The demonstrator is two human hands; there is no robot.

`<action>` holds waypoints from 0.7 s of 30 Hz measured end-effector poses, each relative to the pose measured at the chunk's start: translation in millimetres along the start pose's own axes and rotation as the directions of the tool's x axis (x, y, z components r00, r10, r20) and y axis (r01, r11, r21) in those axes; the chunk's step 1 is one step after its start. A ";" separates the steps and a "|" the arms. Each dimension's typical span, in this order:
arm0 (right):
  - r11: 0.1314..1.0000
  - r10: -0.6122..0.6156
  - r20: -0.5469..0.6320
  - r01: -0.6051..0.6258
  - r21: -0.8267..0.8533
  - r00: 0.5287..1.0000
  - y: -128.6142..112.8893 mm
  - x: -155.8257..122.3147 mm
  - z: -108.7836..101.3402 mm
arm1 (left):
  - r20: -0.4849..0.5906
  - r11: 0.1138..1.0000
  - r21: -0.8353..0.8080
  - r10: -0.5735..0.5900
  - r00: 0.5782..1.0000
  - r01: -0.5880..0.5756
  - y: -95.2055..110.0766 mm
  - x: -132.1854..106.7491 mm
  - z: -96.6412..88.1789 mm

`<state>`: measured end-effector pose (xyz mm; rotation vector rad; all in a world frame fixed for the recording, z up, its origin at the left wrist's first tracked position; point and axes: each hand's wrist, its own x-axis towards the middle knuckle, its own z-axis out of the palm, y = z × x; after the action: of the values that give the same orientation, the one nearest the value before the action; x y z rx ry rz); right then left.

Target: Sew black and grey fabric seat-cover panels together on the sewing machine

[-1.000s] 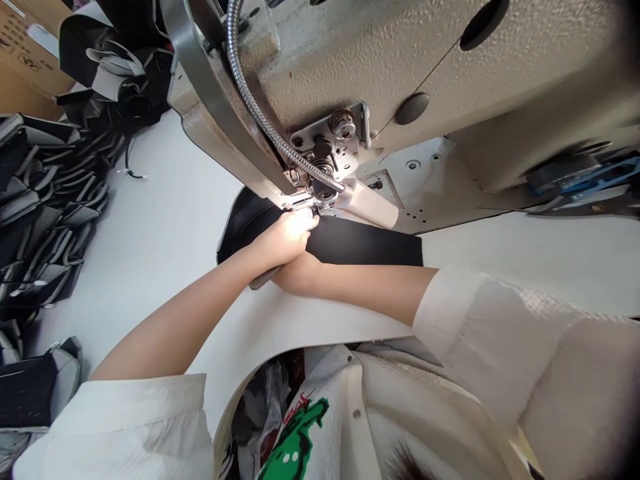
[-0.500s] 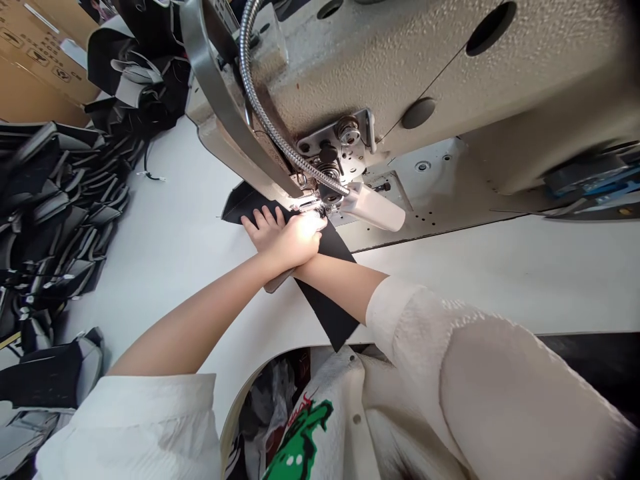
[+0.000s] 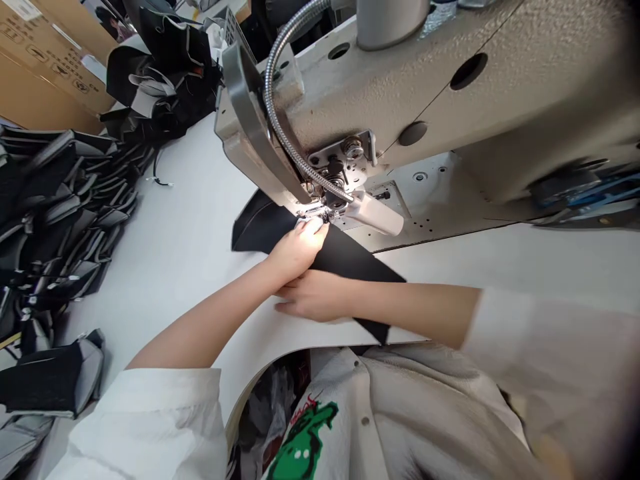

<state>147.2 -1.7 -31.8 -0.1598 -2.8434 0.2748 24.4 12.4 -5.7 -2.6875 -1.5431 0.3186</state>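
A long black fabric piece (image 3: pixel 350 257) lies under the needle area of the sewing machine (image 3: pixel 325 180), its far end spread out to the left. My left hand (image 3: pixel 300 247) is closed on the fabric right at the lit presser foot, thumb and fingertips pinched together. Just below it, my right hand (image 3: pixel 320 297) lies over the fabric's near edge, pointing left. Its fingers are smeared by motion and partly hidden by the left hand, so their grip is unclear.
Stacks of black and grey sewn pieces (image 3: pixel 65 220) line the table's left side. More black pieces (image 3: pixel 160 80) sit behind, near a cardboard box (image 3: pixel 50 67). A lamp on a flexible metal hose (image 3: pixel 273 87) hangs by the needle. The white tabletop (image 3: pixel 185 233) has a curved front cutout.
My right hand has drawn back from under my left wrist, where it lay spread on the fabric. My left hand stays by the presser foot. The view has shifted slightly.
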 end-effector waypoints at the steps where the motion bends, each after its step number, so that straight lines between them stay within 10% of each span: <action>1: 0.998 -0.057 0.001 0.057 -0.007 0.998 2.5 -16.1 -1.1 | 0.027 0.997 0.071 0.010 1.000 -0.012 -3.2 -2.6 -5.5; 6: 0.999 0.045 -0.010 -0.045 -0.014 0.999 11.8 -44.5 1.5 | 0.232 0.982 0.178 0.014 0.973 -0.057 -18.9 -12.2 -32.7; 12: 0.919 0.388 0.023 -0.389 0.066 0.921 -25.4 20.6 28.1 | 0.476 0.997 -0.021 -0.053 0.878 0.071 -9.7 0.3 -52.0; 21: 0.891 0.380 0.107 -0.394 0.226 0.919 -33.7 54.0 47.1 | 0.436 0.947 -0.289 -0.004 0.900 0.144 -5.4 9.3 -37.5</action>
<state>79.4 -35.4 -55.0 -0.6812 -2.7821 0.7184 31.4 26.1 30.2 -2.9266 -1.9575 0.7758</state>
